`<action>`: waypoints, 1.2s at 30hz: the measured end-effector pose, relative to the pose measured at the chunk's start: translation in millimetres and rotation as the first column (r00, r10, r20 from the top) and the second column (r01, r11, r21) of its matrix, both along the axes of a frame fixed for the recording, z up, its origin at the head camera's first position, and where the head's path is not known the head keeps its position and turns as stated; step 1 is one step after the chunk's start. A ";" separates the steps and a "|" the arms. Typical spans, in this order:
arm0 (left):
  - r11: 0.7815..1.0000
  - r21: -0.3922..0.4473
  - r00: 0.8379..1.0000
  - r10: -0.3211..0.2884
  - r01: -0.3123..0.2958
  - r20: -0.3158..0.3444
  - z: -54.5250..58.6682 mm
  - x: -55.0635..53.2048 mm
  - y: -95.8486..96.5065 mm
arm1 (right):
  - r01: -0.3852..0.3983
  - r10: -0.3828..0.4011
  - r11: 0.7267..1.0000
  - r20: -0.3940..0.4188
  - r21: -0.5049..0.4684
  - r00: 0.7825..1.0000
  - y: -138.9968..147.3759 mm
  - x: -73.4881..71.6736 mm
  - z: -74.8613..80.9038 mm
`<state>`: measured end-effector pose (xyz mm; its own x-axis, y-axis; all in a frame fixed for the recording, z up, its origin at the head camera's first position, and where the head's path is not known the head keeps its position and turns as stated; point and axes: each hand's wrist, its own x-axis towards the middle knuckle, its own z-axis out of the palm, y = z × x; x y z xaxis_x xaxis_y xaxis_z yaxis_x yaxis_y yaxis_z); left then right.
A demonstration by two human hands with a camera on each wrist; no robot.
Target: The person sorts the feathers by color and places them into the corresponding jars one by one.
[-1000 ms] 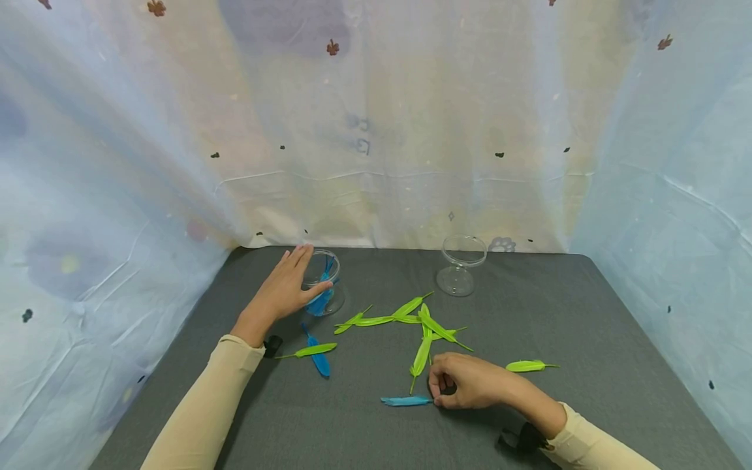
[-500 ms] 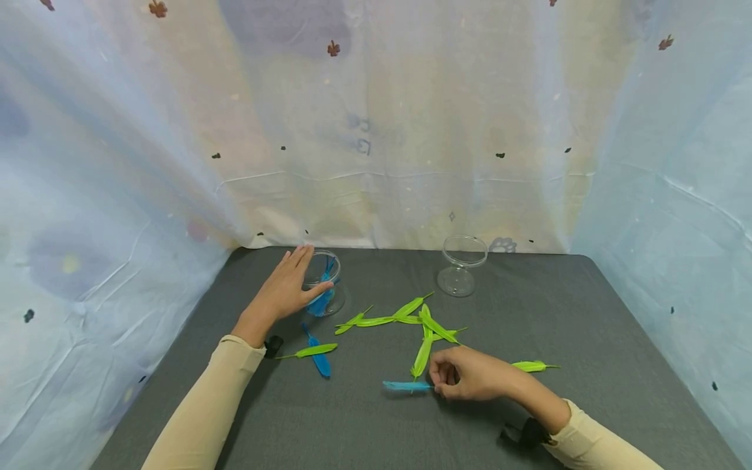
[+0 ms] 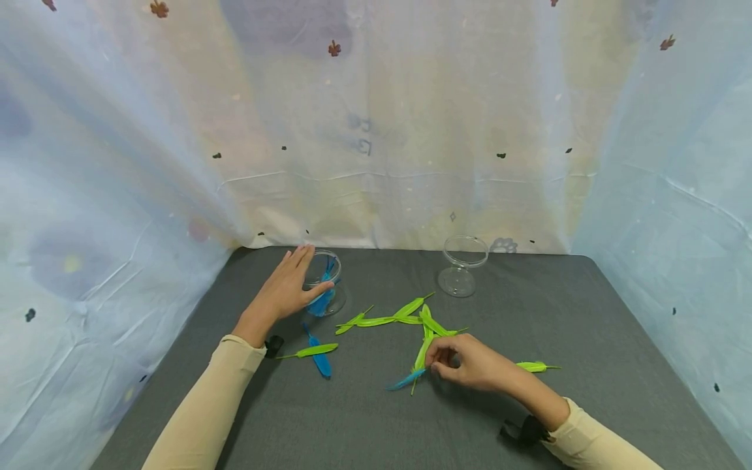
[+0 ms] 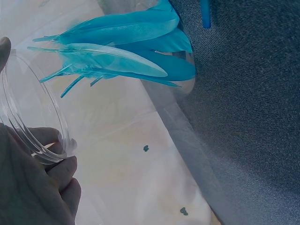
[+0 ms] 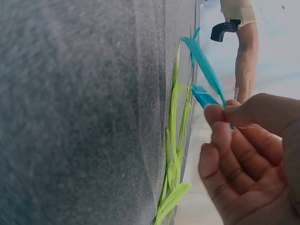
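Note:
In the head view my left hand [image 3: 284, 287] holds a clear stemmed dessert cup [image 3: 337, 269] at the back left. Several blue feathers [image 4: 117, 56] stand inside that cup, quills up past its rim. Between thumb and fingertip my right hand [image 3: 478, 365] pinches the quill of another blue feather [image 3: 407, 380], its vane slanting down to the left. This feather overlaps the lower tip of some green feathers [image 3: 424, 346] lying across the middle of the table. To the left, a blue feather [image 3: 322, 365] lies under a green feather [image 3: 317, 350], the two crossing.
A second clear stemmed cup [image 3: 457, 282] stands at the back right. One green feather [image 3: 533, 367] lies just beyond my right wrist. The dark grey table [image 3: 352, 431] ends at a patterned curtain [image 3: 382, 130] behind and on both sides.
My right hand has lifted the blue feather and carried it away from me, toward the green feathers; its vane now tilts down. My left hand stays on the cup.

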<state>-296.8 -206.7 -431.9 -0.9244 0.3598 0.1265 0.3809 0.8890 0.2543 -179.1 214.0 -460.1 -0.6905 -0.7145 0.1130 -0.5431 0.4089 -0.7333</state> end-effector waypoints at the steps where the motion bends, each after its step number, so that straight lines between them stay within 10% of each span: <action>1: 1.000 0.000 1.000 0.000 0.000 0.001 -0.2 -0.1 -0.2 | 0.003 -0.003 1.000 -0.011 -0.009 1.000 0.3 -0.5 -0.4; 10: 1.000 0.013 1.000 0.000 0.000 0.005 1.4 1.4 -0.2 | 0.067 -0.083 0.988 -0.111 -0.139 0.990 -1.2 -4.5 0.2; 19: 1.000 0.010 1.000 0.002 -0.002 -0.004 1.0 2.2 0.4 | 0.166 -0.168 0.961 0.010 -0.222 0.986 -0.2 -12.2 8.8; 36: 1.000 0.002 1.000 0.003 -0.003 -0.003 1.0 1.2 -0.4 | 0.213 -0.267 0.951 -0.248 -0.224 0.931 -5.5 -40.0 27.4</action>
